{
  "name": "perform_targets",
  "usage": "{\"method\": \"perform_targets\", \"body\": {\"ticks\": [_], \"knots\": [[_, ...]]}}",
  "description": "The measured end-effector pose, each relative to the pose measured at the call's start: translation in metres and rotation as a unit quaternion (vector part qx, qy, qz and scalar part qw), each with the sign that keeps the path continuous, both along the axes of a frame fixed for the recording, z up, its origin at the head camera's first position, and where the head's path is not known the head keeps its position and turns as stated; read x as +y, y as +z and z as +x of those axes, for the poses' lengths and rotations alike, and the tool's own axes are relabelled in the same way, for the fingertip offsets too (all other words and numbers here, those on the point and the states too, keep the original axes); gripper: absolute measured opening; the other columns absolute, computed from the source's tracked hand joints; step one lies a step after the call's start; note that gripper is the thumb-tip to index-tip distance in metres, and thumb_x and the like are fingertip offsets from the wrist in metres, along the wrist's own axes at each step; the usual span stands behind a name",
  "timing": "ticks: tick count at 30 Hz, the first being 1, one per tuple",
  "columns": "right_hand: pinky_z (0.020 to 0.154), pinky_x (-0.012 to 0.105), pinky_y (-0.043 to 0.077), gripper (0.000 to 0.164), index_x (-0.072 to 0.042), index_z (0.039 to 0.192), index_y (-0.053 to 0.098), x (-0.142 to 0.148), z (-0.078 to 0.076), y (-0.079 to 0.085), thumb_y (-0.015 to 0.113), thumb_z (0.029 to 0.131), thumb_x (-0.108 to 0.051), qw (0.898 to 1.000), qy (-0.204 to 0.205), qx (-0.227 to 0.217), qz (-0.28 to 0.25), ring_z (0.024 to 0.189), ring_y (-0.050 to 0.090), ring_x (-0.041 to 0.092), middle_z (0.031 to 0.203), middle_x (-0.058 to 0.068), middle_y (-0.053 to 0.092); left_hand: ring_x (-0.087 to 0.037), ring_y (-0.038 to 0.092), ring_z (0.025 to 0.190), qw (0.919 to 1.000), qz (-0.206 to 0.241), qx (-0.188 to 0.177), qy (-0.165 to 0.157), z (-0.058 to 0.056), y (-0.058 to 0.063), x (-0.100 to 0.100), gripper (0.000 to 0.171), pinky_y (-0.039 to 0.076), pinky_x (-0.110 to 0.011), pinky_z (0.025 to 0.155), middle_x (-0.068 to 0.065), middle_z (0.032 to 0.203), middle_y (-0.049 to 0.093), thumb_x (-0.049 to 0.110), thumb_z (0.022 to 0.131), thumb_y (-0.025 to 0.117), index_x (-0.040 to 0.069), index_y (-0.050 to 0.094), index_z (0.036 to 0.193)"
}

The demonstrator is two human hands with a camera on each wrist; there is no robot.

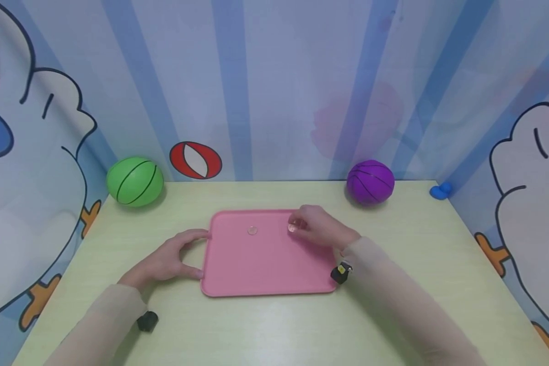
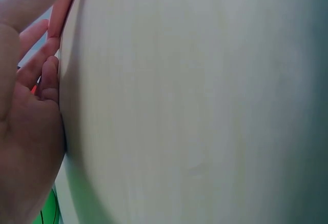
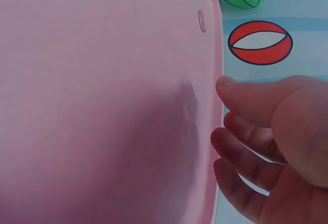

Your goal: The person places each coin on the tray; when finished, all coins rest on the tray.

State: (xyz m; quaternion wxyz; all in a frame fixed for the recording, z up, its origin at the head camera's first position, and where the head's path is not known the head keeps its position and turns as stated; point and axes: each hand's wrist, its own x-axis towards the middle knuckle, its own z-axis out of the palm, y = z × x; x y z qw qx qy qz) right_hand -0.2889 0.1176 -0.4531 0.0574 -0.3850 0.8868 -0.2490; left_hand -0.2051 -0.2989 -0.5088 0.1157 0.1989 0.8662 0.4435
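Note:
A pink tray (image 1: 265, 274) lies flat on the table in the head view. On it sits a small clear disc (image 1: 252, 230), seen as a thin ring outline (image 3: 201, 21) in the right wrist view. My right hand (image 1: 320, 226) is over the tray's far right part and pinches a second small clear disc (image 1: 292, 227) at its fingertips. In the right wrist view that disc does not show beside the curved fingers (image 3: 241, 147). My left hand (image 1: 166, 259) spreads thumb and finger against the tray's left edge; its palm (image 2: 33, 126) shows in the left wrist view.
A green ball (image 1: 135, 181) stands at the table's back left, a purple ball (image 1: 370, 182) behind the tray on the right. A small blue object (image 1: 440, 190) lies in the far right corner. A printed curtain (image 1: 274, 91) encloses the back and sides.

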Motion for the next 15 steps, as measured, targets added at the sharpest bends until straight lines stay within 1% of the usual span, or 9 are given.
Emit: {"method": "perform_targets", "body": {"ticks": [4, 7, 10, 15], "knots": [[0.086, 0.036, 0.058, 0.014, -0.007, 0.108, 0.076, -0.012, 0.000, -0.002, 0.076, 0.097, -0.014, 1.000, 0.000, 0.008, 0.016, 0.091, 0.066, 0.018, 0.096, 0.004, 0.071, -0.036, 0.032, 0.155, 1.0000, 0.003, -0.003, 0.001, 0.001, 0.000, 0.000, 0.096, 0.023, -0.063, 0.127, -0.005, 0.162, 0.045, 0.033, 0.070, 0.099, 0.021, 0.052, 0.153], [0.084, 0.035, 0.057, 0.015, -0.010, 0.109, 0.077, -0.021, -0.001, -0.004, 0.076, 0.097, -0.019, 0.999, -0.007, 0.011, 0.031, 0.088, 0.064, 0.015, 0.094, 0.000, 0.071, -0.036, 0.032, 0.155, 1.0000, 0.002, -0.006, 0.004, 0.002, 0.000, -0.001, 0.096, 0.023, -0.063, 0.127, -0.005, 0.162, 0.045, 0.032, 0.070, 0.100, 0.021, 0.052, 0.153], [0.083, 0.033, 0.056, 0.015, -0.012, 0.109, 0.077, -0.029, -0.004, -0.007, 0.077, 0.097, -0.023, 0.999, -0.013, 0.003, 0.038, 0.086, 0.063, 0.013, 0.092, -0.003, 0.070, -0.036, 0.032, 0.155, 0.9999, -0.001, -0.009, 0.009, 0.002, 0.001, 0.000, 0.097, 0.023, -0.064, 0.127, -0.005, 0.162, 0.045, 0.032, 0.069, 0.100, 0.022, 0.052, 0.153], [0.083, 0.033, 0.056, 0.016, -0.013, 0.109, 0.076, -0.041, -0.007, -0.010, 0.077, 0.098, -0.024, 0.999, -0.013, -0.015, 0.034, 0.086, 0.062, 0.013, 0.091, -0.003, 0.069, -0.036, 0.032, 0.154, 0.9999, -0.002, -0.009, 0.009, 0.001, 0.001, 0.001, 0.097, 0.023, -0.064, 0.126, -0.005, 0.162, 0.045, 0.032, 0.070, 0.100, 0.022, 0.052, 0.154]]}}
